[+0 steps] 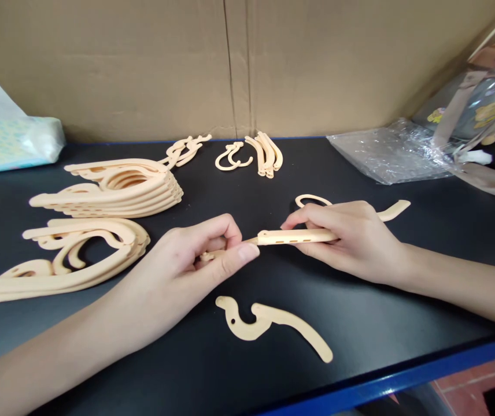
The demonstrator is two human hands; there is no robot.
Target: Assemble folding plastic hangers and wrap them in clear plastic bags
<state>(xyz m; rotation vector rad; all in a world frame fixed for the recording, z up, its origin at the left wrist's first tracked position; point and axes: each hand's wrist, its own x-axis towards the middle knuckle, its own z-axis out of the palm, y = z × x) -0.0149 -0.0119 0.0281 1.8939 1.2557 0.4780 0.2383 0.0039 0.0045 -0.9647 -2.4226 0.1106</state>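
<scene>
My left hand (199, 254) is pinched shut on a small beige plastic piece (207, 255), thumb and forefinger pressing toward the end of a beige hanger part (295, 236). My right hand (347, 240) grips that hanger part edge-on, its slotted side facing me and its curved arm (397, 209) sticking out past my wrist. The two hands meet over the middle of the black table (360, 323). A flat beige hook-shaped piece (269, 325) lies on the table just in front of them.
Two stacks of beige hanger halves (117, 190) (74, 254) lie at the left. Small hook pieces (247, 153) sit at the back by the cardboard wall (230, 63). A clear plastic bag (386, 151) and packaging lie at the right; a wrapped pack (8, 141) at far left.
</scene>
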